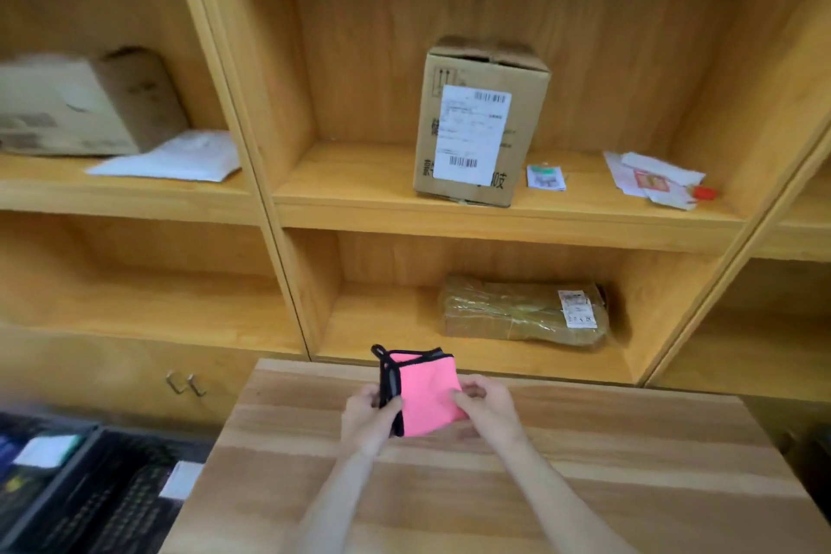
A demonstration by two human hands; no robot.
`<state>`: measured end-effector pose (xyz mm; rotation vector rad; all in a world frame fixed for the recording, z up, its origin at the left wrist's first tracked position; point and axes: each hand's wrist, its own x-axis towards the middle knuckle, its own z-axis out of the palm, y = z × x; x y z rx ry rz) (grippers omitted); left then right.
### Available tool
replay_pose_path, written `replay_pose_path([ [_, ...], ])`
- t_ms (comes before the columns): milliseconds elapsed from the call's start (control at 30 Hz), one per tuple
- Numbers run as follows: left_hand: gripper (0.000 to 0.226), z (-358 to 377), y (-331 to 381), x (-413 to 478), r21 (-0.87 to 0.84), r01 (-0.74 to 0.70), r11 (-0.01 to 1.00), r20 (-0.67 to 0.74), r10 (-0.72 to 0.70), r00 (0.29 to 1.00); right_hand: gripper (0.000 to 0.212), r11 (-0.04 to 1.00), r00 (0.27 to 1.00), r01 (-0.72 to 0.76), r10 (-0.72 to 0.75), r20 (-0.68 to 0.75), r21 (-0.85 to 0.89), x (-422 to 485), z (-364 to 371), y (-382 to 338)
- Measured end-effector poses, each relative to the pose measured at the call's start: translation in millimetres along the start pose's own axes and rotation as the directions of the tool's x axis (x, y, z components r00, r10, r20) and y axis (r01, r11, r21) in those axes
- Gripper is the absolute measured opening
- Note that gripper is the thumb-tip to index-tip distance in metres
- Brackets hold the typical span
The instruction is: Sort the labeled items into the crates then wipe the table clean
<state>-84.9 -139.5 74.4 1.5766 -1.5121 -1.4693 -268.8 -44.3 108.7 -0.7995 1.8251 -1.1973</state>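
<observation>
The pink cloth (427,391), folded and black-edged, is held just above the desk (584,463) at its far edge, between both hands. The left hand (368,416) pinches its black-trimmed side, the right hand (488,412) its opposite edge, both equally near.

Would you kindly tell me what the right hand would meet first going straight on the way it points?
Likely the left hand: the right hand points leftward along the black-trimmed pink cloth both hands pinch; depth is unclear.
</observation>
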Motion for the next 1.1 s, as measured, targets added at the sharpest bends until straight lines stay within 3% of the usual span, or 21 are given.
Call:
replay_pose_path([
  [133, 0.036, -55.0, 74.7, 23.0, -0.113, -0.086, 0.990, -0.004, 0.086, 0.996, 0.004, 0.995, 0.995, 0.101, -0.101, -0.024, 0.012, 24.7, 25.9, -84.6],
  [267, 0.022, -98.8, 156.9, 23.4, -0.189, -0.163, 0.968, -0.039, 0.158, 0.987, 0.009, 0.985, 0.986, 0.167, -0.167, -0.009, 0.034, 42.7, 45.0, -162.9],
  [533, 0.019, -152.8, 264.9, 80.6, -0.120, -0.327, 0.937, -0.084, 0.319, 0.944, 0.020, 0.959, 0.963, 0.261, -0.250, -0.102, 0.109, 95.5, 70.1, -264.9],
  [700, 0.017, -156.4, 297.8, 132.4, -0.022, -0.316, 0.949, -0.092, 0.313, 0.945, 0.018, 0.956, 0.967, 0.234, -0.211, -0.143, 0.177, 139.4, 78.0, -292.5],
  [900, 0.011, -146.2, 318.0, 175.9, 0.134, -0.273, 0.953, -0.097, 0.287, 0.953, 0.035, 0.960, 0.970, 0.191, -0.153, -0.190, 0.203, 176.7, 77.1, -300.9],
  [1100, 0.007, -123.4, 311.0, 194.3, 0.194, -0.280, 0.940, -0.198, 0.317, 0.927, 0.039, 0.955, 0.951, 0.252, -0.214, -0.225, 0.157, 192.0, 88.6, -281.2],
])
